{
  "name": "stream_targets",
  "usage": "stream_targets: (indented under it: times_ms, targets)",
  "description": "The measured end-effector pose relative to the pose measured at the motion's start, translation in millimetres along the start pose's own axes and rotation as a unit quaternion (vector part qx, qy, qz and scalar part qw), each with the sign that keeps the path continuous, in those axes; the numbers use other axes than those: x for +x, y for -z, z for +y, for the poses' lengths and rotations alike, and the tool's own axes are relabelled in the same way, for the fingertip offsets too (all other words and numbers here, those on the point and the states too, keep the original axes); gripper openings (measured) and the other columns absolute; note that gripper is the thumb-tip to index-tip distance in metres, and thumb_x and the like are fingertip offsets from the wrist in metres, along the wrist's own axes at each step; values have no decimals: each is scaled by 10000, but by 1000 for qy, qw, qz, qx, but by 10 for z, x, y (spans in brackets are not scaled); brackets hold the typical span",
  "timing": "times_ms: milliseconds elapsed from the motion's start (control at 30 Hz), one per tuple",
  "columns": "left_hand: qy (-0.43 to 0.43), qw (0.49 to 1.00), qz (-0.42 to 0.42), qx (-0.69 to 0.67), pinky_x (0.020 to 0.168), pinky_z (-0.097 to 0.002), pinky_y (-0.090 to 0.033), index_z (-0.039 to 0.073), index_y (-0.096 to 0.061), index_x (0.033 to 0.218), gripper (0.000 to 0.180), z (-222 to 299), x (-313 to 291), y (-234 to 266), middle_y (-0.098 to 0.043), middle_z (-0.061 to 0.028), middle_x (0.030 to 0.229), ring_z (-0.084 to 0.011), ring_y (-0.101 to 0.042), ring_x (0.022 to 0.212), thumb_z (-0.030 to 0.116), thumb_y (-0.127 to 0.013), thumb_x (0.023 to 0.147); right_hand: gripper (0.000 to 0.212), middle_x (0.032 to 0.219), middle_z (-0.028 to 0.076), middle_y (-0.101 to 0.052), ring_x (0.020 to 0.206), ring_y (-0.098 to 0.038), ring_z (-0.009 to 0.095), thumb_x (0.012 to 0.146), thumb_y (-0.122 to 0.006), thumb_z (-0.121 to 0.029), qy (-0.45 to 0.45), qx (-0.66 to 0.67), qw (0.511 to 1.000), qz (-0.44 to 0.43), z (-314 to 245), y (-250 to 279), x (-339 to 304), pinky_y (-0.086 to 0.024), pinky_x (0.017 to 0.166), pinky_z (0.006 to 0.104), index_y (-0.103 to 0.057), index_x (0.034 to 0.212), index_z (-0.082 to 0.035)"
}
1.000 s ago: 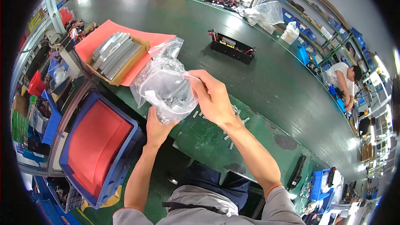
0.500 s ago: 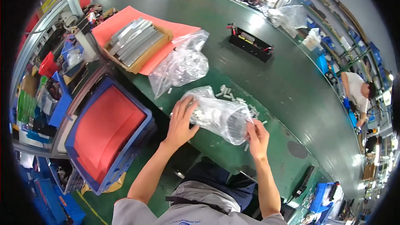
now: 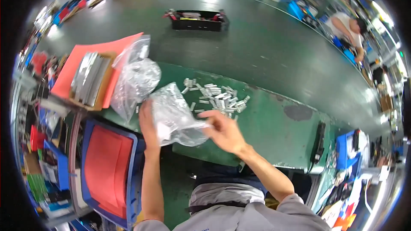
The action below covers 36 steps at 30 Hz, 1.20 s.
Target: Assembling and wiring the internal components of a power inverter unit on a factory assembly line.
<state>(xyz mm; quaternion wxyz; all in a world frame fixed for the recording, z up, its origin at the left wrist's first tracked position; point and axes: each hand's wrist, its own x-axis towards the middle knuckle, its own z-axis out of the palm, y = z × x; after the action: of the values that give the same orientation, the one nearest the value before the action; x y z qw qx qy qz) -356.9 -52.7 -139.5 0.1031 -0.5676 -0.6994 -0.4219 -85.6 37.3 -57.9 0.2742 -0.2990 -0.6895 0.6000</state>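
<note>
A clear plastic bag [image 3: 173, 117] lies near the front edge of the green bench, bunched up and partly see-through. My left hand [image 3: 148, 124] rests along its left side, fingers stretched out against the plastic and somewhat blurred. At the bag's right end, my right hand [image 3: 224, 131] pinches the gathered plastic between thumb and fingers, with one finger pointing out. Just beyond the bag is a loose scatter of small, pale, clear-looking tube pieces [image 3: 220, 97]. What the bag contains is hard to make out through the glare.
A second, filled plastic bag [image 3: 138, 77] sits beside a cardboard box of grey metal strips [image 3: 90, 79] on red sheet. Left of me stands a blue crate [image 3: 138, 167] with red sheets. Farther off is a black tray-like unit [image 3: 197, 20]; a co-worker [image 3: 347, 28] is at far right.
The view has swung round to the right. My hands have drawn the bag toward the left, off the tube pieces, which show more fully now. My left hand's fingers are less spread.
</note>
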Motion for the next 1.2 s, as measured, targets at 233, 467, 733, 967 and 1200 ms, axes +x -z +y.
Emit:
stream_targets:
  times_ms: [233, 467, 733, 967, 1200]
  targets:
    - [46, 997, -49, -33, 1136, -444, -431, 56, -388, 1494, 566, -418, -24, -308, -497, -126, 1479, -284, -520, 1325, 170, -593, 978, 508, 1202, 133, -610, 1046, -613, 293, 824, -705, -3, 176, -179, 968, -24, 35, 62, -129, -524, 927, 400, -583, 1316, -44]
    - [178, 926, -24, -333, 1119, -410, -459, 38, -358, 1512, 509, -646, -156, -437, -494, -151, 1490, -262, -527, 1324, 101, -498, 1027, 547, 1361, 157, -599, 1317, -545, 334, 751, -670, 17, 313, -398, 862, -19, 339, 68, 415, -437, 1126, 446, -588, 1291, 2]
    - [45, 986, -20, 162, 1184, -477, -357, 13, -587, 1328, 499, -245, 30, -239, -562, -195, 1381, -366, -503, 1323, 291, -625, 916, 309, 1156, 118, -626, 1094, -606, 316, 848, -769, -163, 298, -458, 833, -82, 289, 267, 833, -503, 943, 463, -636, 1105, -54]
    - [10, 996, 43, 75, 1056, -497, -452, 8, -567, 1322, 517, 77, 191, -180, -595, -214, 1276, -412, -563, 1208, 234, -694, 874, 624, 1273, 156, -586, 1218, -555, 349, 830, -812, -363, 197, -507, 831, -120, 246, 288, 1750, -503, 1006, 451, -611, 1338, -63]
    - [38, 996, 50, 67, 1017, -481, -480, 26, -575, 1314, 500, 163, 206, -21, -621, -172, 1258, -406, -589, 1167, 210, -717, 871, 483, 1258, 151, -590, 1169, -568, 353, 814, -824, -375, 149, -513, 812, -237, 90, 170, 1999, -504, 969, 456, -682, 1148, -56]
